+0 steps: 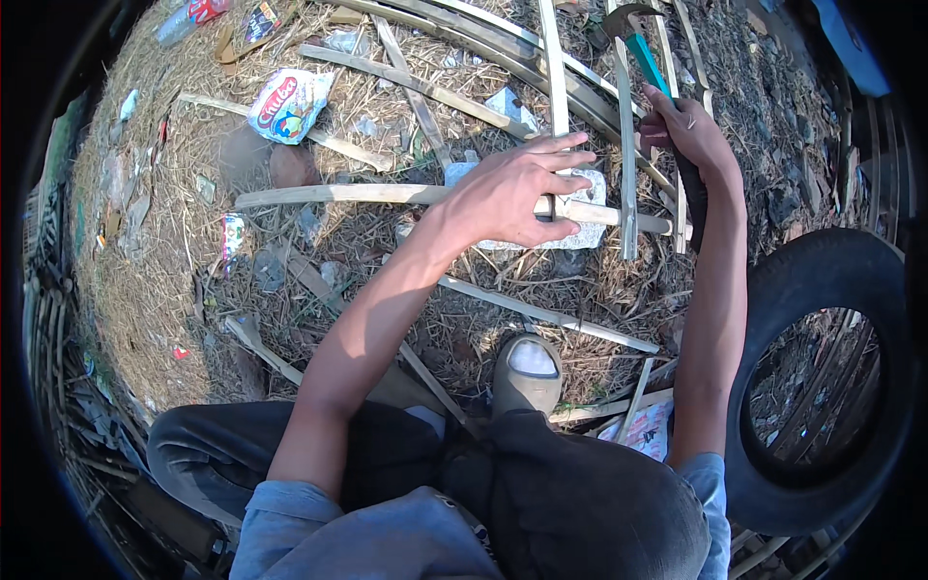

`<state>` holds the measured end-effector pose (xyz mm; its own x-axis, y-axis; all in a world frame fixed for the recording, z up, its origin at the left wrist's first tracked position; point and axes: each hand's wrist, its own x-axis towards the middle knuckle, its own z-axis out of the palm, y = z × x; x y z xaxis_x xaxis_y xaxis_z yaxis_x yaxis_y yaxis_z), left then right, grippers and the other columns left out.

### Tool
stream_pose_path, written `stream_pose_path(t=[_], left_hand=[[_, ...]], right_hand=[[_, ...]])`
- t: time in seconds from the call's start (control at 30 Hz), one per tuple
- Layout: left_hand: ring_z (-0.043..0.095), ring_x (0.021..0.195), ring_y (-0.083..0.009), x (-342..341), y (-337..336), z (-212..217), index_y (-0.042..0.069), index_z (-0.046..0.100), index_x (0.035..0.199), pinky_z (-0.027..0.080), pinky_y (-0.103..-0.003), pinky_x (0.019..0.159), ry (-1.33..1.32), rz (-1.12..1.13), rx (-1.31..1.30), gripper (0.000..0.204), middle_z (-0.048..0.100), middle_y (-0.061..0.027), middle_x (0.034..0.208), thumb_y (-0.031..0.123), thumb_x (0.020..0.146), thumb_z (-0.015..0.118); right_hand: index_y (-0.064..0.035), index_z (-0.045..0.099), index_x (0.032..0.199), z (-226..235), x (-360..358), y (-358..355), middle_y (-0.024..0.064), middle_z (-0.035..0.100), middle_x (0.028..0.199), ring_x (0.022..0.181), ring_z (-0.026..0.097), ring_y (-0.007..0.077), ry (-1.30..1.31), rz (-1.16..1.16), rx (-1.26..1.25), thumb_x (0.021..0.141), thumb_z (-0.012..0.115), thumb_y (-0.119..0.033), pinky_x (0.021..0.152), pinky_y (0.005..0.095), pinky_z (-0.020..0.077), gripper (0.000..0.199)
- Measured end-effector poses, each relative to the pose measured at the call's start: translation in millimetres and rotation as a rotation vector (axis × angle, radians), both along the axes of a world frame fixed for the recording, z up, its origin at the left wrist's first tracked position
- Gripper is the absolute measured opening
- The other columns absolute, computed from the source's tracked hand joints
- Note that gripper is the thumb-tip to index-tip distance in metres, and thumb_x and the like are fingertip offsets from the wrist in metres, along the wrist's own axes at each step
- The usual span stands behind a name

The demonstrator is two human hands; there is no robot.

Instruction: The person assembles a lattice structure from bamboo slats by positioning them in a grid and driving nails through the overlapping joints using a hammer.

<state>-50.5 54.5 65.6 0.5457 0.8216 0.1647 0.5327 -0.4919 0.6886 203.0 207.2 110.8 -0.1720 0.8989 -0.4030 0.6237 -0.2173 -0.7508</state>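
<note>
My left hand (522, 193) lies palm down with its fingers spread. It rests over a long bamboo strip (333, 194) running left to right, where an upright bamboo strip (554, 72) crosses it. Beneath them sits a pale, rough block (592, 184). What lies under my palm is hidden. To the right, my right hand (688, 133) is closed round a sickle (645, 60) with a teal section by its dark, curved blade, which points away from me. A dark length of its handle shows below the wrist. Another narrow strip (626, 155) stands between my hands.
A black tyre (822, 261) lies at the right. More bamboo strips (425, 87) cross the straw-covered ground. Around them are a printed snack packet (290, 104), a plastic bottle (191, 21) and a brown rounded lump (292, 166). My sandalled foot (527, 382) is just below the block.
</note>
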Motion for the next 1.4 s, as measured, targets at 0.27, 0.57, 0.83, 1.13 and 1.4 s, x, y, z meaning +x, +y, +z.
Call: stream_pose_path(t=[0.27, 0.57, 0.83, 1.13, 1.4], left_hand=[[0.031, 0.155, -0.0232, -7.0, -0.7, 1.0, 0.014, 0.074, 0.127, 0.035, -0.051, 0.123, 0.014, -0.015, 0.028, 0.051, 0.051, -0.0015, 0.157, 0.037, 0.082, 0.079], [0.035, 0.152, -0.0228, -14.0, -0.8, -0.2, 0.015, 0.051, 0.151, 0.041, -0.043, 0.120, 0.041, 0.017, -0.034, 0.082, 0.042, -0.0049, 0.162, 0.040, 0.080, 0.084], [0.047, 0.145, -0.0258, -5.4, 3.3, 3.4, 0.018, 0.046, 0.155, 0.048, -0.042, 0.113, 0.012, 0.023, -0.030, 0.091, 0.045, -0.0075, 0.161, 0.041, 0.076, 0.086], [0.048, 0.143, -0.0306, -6.0, 4.7, 10.8, 0.022, 0.025, 0.164, 0.046, -0.045, 0.116, -0.111, 0.043, -0.162, 0.112, 0.047, -0.0071, 0.159, 0.035, 0.074, 0.090], [0.046, 0.144, -0.0299, -13.5, -2.4, 11.8, 0.022, 0.015, 0.166, 0.043, -0.043, 0.119, -0.044, 0.068, -0.330, 0.121, 0.044, -0.0071, 0.161, 0.034, 0.073, 0.092]], right_hand=[[-0.0115, 0.050, 0.083, 52.7, -3.0, -15.2, -0.0081, 0.038, 0.066, 0.052, 0.035, 0.0020, 0.321, -0.022, -0.176, 0.105, 0.059, -0.047, 0.046, 0.0227, 0.0300, 0.043], [-0.0054, 0.057, 0.091, 82.1, -29.2, -196.5, -0.0082, 0.036, 0.063, 0.051, 0.032, 0.0015, 0.270, -0.291, -0.067, 0.111, 0.045, -0.048, 0.045, 0.0208, 0.0251, 0.048], [0.0046, 0.057, 0.095, 56.9, -25.4, -276.1, 0.0178, 0.046, 0.057, 0.049, 0.043, 0.0260, -0.134, -0.079, -0.010, 0.112, 0.046, -0.035, 0.052, 0.0424, 0.0360, 0.045], [0.0027, 0.055, 0.090, 66.4, -24.4, -275.0, 0.0120, 0.047, 0.056, 0.049, 0.043, 0.0186, -0.132, -0.069, 0.025, 0.113, 0.042, -0.038, 0.051, 0.0407, 0.0365, 0.048], [0.0048, 0.057, 0.094, 68.1, -22.3, -278.1, 0.0106, 0.045, 0.054, 0.050, 0.040, 0.0130, -0.101, -0.088, 0.093, 0.112, 0.045, -0.034, 0.049, 0.0378, 0.0337, 0.044]])
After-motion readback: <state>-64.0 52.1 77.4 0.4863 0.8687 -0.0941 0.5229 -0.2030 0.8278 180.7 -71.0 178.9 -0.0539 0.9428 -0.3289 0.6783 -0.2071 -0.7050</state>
